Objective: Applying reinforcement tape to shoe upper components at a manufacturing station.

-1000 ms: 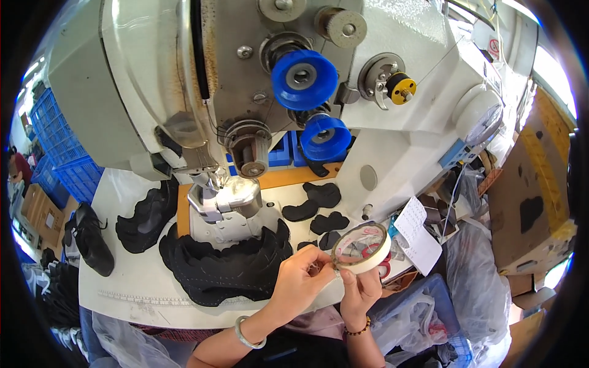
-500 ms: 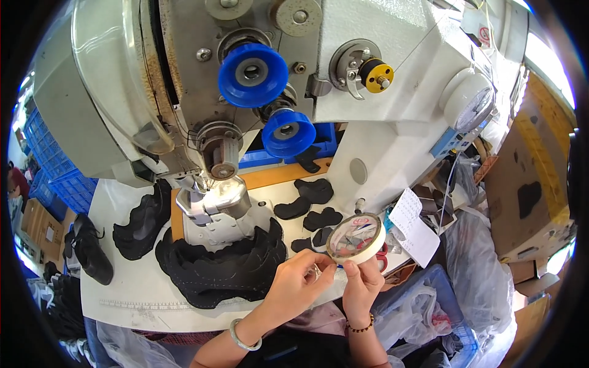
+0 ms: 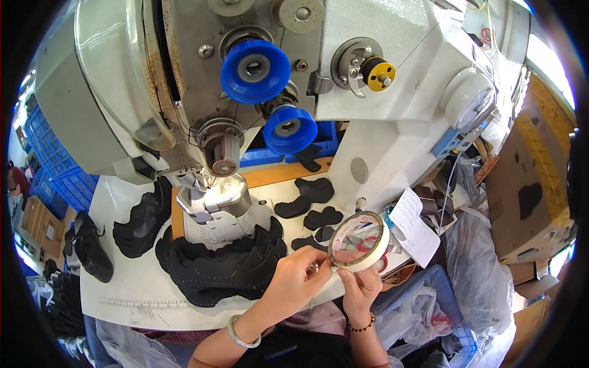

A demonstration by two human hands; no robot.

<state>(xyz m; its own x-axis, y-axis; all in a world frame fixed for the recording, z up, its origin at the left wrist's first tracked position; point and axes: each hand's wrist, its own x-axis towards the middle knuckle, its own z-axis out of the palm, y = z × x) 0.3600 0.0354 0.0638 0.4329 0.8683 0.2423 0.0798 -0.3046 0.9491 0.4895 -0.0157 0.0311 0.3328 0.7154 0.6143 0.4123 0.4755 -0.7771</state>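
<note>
A roll of whitish tape (image 3: 376,251) stands tilted above the table's right front edge, held from below by my right hand (image 3: 362,290) between thumb and fingers. My left hand (image 3: 299,276) is closed in a pinch at the roll's lower left rim, where a small pale bit of tape shows at its fingertips. Left of my left hand, a curved stack of black shoe pieces (image 3: 215,273) lies around the sewing machine's post (image 3: 215,233). Several smaller black pieces (image 3: 323,218) are spread beyond the roll. Red-handled scissors (image 3: 381,264) show partly behind it.
The sewing machine's head (image 3: 392,92) overhangs the table (image 3: 135,310). More black pieces (image 3: 144,218) and a black shoe (image 3: 92,248) lie at the left. A written paper sheet (image 3: 414,221) lies right, above a blue crate (image 3: 457,306) with plastic bags. A cardboard box (image 3: 521,184) stands far right.
The tape roll has tilted and shifted slightly, showing more of its open middle. My left hand's fingertips have come closer to its lower rim. The view has moved a little.
</note>
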